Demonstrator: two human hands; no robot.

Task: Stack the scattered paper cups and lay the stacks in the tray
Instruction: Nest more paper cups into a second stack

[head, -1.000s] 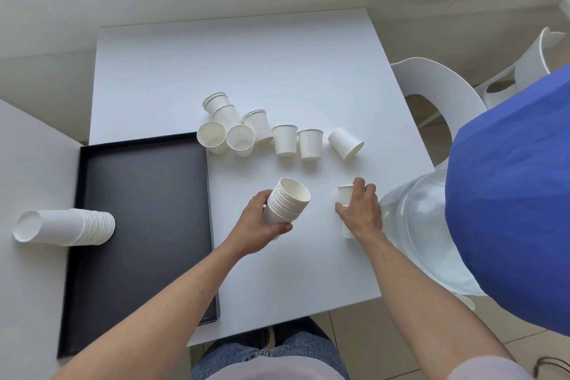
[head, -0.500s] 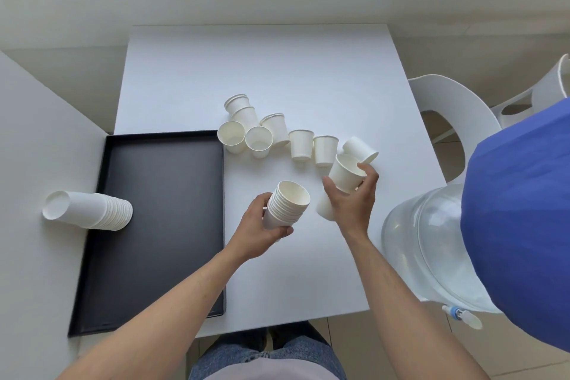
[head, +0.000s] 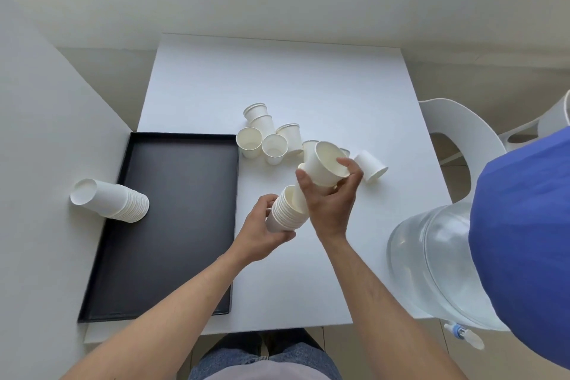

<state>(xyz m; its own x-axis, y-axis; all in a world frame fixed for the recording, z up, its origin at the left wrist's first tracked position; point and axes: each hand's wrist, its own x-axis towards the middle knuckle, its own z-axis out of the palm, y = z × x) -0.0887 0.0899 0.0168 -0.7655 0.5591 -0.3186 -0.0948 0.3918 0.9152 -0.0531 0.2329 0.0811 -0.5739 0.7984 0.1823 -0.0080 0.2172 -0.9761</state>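
My left hand (head: 262,233) grips a stack of white paper cups (head: 285,214), tilted, mouth up. My right hand (head: 331,200) holds two cups: the lower cup (head: 300,199) sits partly inside the stack's mouth, the upper cup (head: 325,163) is held between thumb and fingers above it. Several loose cups (head: 266,137) stand or lie on the white table (head: 277,80) behind my hands; one lying cup (head: 370,165) is to the right. A black tray (head: 172,219) lies at the left. A finished stack (head: 111,200) lies on its side across the tray's left rim.
A large clear water bottle (head: 438,262) stands off the table's right front corner beside a blue shape (head: 524,241). A white chair (head: 453,129) is at the right. A white surface (head: 37,163) adjoins the tray at the left.
My right hand picked up a cup from the table, then a second, and moved left to the stack; the lower cup is now entering the stack's mouth. The camera tilted up.
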